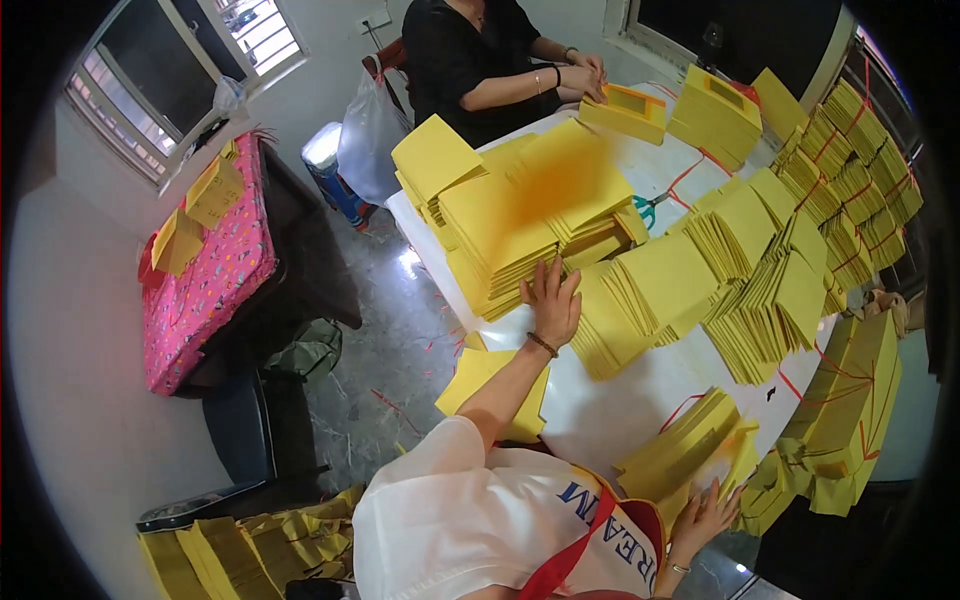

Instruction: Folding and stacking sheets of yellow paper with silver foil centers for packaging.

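My left hand [553, 303] reaches over the white table [600, 415], fingers spread, at the near edge of a large pile of flat yellow card pieces [490, 215]. Just right of it lies a fanned row of yellow cards [612, 320]. Low at the right, my right hand [706, 522] has its fingers apart against the end of a yellow card bundle [680, 447] at the table's near edge. Neither hand visibly grips anything. An orange smear blurs part of the large pile.
Across the table a person in black [465, 70] handles a yellow box [622, 112]. Teal-handled scissors [650, 208] lie mid-table beside red string. Tied yellow stacks [850, 180] rise at the right. A pink-covered table [212, 275] and a dark chair [238, 425] are at the left.
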Demonstrator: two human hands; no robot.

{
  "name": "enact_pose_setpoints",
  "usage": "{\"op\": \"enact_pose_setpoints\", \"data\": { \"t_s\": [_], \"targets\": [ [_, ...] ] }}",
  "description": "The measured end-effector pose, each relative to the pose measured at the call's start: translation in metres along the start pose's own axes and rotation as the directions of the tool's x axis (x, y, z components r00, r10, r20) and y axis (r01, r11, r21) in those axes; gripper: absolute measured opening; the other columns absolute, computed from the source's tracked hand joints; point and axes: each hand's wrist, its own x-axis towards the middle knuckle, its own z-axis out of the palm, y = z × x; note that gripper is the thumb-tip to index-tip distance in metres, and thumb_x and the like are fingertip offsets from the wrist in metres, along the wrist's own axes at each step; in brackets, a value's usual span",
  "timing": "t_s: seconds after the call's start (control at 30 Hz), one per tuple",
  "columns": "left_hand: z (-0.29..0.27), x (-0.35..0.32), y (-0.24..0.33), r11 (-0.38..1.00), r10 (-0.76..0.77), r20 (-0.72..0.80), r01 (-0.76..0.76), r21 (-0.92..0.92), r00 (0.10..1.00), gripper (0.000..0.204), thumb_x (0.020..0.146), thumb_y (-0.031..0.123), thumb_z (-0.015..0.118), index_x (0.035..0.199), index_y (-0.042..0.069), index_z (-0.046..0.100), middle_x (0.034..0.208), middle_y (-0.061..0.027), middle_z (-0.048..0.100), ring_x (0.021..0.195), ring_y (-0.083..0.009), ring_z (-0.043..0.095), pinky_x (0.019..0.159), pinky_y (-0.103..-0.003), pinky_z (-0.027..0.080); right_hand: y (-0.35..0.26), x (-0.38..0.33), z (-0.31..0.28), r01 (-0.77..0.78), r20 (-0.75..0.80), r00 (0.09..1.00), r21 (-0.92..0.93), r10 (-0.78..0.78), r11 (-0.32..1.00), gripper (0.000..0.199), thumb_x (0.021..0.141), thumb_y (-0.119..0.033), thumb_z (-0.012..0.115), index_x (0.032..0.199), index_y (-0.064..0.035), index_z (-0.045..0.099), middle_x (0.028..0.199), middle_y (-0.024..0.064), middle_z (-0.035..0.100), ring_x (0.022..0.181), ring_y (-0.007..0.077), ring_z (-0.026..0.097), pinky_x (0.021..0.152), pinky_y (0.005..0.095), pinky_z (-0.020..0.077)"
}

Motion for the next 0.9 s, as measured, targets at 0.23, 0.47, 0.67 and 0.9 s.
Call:
{"op": "enact_pose_setpoints", "data": {
  "t_s": [0.23, 0.47, 0.67, 0.9],
  "targets": [
    [0.033, -0.019, -0.05, 0.958, -0.16, 0.094, 0.177, -0.225, 0.983, 0.039, 0.083, 0.022, 0.051, 0.121, 0.021, 0.049, 0.14, -0.0098, 0.033, 0.131, -0.0321, 0.021, 0.099, -0.06, 0.01, -0.041, 0.085, -0.012, -0.203, 0.188, 0.942, 0.979, 0.278, 0.022, 0.044, 0.096, -0.019, 0.036, 0.133, 0.004, 0.036, 0.135, 0.0152, 0.04, 0.124, 0.0227, 0.039, 0.104, 0.0339, 0.0295],
    [-0.003, 0.015, 0.001, 1.0, 0.012, 0.033, -0.011, -0.008, 0.999, 0.036, 0.082, 0.021, 0.049, 0.117, 0.016, 0.053, 0.141, -0.01, 0.031, 0.132, -0.0331, 0.016, 0.1, -0.057, 0.002, -0.13, 0.167, -0.004, 0.267, -0.225, 0.964, 0.814, -0.143, 0.515, 0.079, 0.071, -0.011, 0.067, 0.138, 0.0015, 0.026, 0.139, 0.0217, 0.031, 0.13, 0.0321, 0.029, 0.103, 0.0356, 0.0279],
    [-0.007, 0.006, 0.005, 1.0, -0.013, 0.076, 0.013, 0.003, 0.997, 0.036, 0.084, 0.022, 0.043, 0.118, 0.014, 0.053, 0.138, -0.0089, 0.036, 0.132, -0.032, 0.016, 0.103, -0.053, -0.003, -0.115, 0.166, 0.057, 0.085, -0.074, 0.996, 0.662, -0.048, 0.745, 0.084, 0.067, -0.003, 0.063, 0.139, 0.0019, 0.019, 0.14, 0.0249, 0.027, 0.128, 0.0399, 0.028, 0.104, 0.0388, 0.0274],
    [-0.007, 0.007, 0.006, 1.0, -0.016, 0.071, 0.017, -0.021, 0.997, 0.033, 0.086, 0.024, 0.043, 0.116, 0.016, 0.055, 0.14, -0.0065, 0.035, 0.134, -0.0292, 0.014, 0.103, -0.052, -0.004, -0.107, 0.171, 0.07, 0.081, -0.145, 0.989, 0.675, 0.025, 0.733, 0.081, 0.07, 0.01, 0.048, 0.142, -0.003, 0.014, 0.145, 0.022, 0.017, 0.127, 0.0352, 0.031, 0.088, 0.0332, 0.0391]
  ]
}}
